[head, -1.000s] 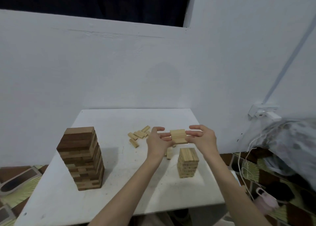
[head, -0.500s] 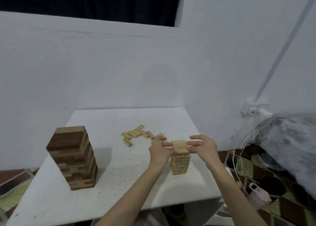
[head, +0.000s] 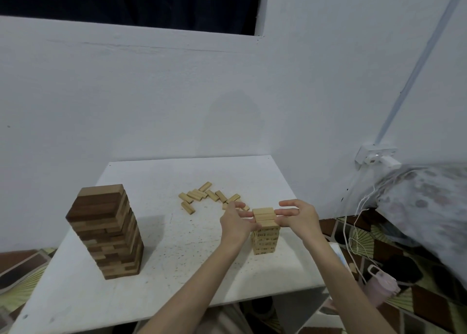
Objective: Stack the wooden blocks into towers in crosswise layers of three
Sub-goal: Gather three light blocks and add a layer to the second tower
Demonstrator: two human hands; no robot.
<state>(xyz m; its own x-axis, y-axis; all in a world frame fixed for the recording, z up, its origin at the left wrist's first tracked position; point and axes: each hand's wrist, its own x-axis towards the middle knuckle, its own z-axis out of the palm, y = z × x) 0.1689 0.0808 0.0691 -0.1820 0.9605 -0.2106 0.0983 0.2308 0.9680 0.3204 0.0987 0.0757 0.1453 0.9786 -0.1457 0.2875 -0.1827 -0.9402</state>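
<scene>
Three blocks, side by side, are pinched between the left hand and right hand, fingers pressed to their ends. They are held atop the pale tower on the table. Loose blocks lie just behind the left hand.

a tall dark-and-light brown wooden block tower stands upright near the tabletop's left edge. a short pale wooden block tower stands near the right edge. loose pale rectangular wooden blocks lie scattered toward the far edge.
</scene>
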